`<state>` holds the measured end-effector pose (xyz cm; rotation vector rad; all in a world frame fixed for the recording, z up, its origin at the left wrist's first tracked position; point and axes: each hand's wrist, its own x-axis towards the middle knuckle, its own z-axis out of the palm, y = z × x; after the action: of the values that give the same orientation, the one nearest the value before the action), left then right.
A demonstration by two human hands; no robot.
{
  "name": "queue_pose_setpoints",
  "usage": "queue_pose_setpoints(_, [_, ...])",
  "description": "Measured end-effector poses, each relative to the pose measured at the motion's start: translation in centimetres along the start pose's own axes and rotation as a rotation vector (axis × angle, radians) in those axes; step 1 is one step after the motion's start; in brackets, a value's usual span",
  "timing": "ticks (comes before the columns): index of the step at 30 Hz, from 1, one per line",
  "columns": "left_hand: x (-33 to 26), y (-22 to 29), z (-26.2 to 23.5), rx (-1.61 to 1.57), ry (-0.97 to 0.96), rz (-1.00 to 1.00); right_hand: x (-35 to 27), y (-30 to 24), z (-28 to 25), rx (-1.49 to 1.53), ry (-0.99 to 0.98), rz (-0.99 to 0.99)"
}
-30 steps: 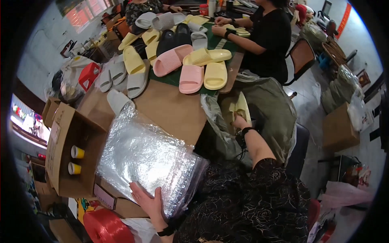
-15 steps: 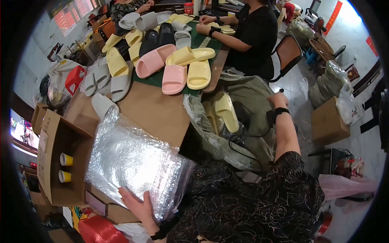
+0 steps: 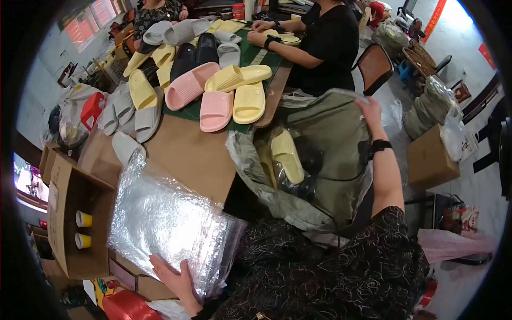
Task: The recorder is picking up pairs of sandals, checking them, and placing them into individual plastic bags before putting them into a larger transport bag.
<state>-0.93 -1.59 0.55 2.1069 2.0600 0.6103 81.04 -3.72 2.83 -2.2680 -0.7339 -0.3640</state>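
Observation:
My left hand (image 3: 173,277) lies flat, fingers spread, on the near edge of a pile of shiny clear plastic bags (image 3: 165,213) at the lower left. At the right, my right hand (image 3: 370,113) grips the rim of a large olive-green woven sack (image 3: 336,144), pulling that side up and open. Inside the sack lie a pale yellow slide sandal (image 3: 287,157) and some dark items in clear plastic, hard to make out. A black band circles my right wrist.
On the table (image 3: 189,144) pink, yellow, grey and black slide sandals (image 3: 216,111) are heaped. An open cardboard box (image 3: 96,258) with two yellow cups stands left of the bags, a red roll (image 3: 128,306) below it. Across the table a person in black (image 3: 325,48) works beside a chair (image 3: 375,69).
My right hand has shifted up along the sack's rim, and the sack's right side now stands higher and wider. My left hand still rests on the bags. The view has turned slightly.

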Motion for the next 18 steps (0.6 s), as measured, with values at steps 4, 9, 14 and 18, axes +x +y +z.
queue_pose_setpoints(4, [-0.4,-0.8,0.2,-0.004,0.003,-0.005,1.5,-4.3,-5.2,-0.106,0.035,0.04])
queue_pose_setpoints(9, [-0.1,-0.2,0.0,0.006,0.0,0.009,0.3,7.4,-1.5,0.136,-0.235,0.407])
queue_pose_setpoints(14, [-0.3,-1.5,0.4,0.003,-0.011,0.007,0.0,16.2,3.4,0.362,-0.18,0.484])
queue_pose_setpoints(18, [-1.1,-0.3,-0.7,0.046,0.001,-0.035,-8.6,12.5,8.8,0.591,-0.515,0.819])
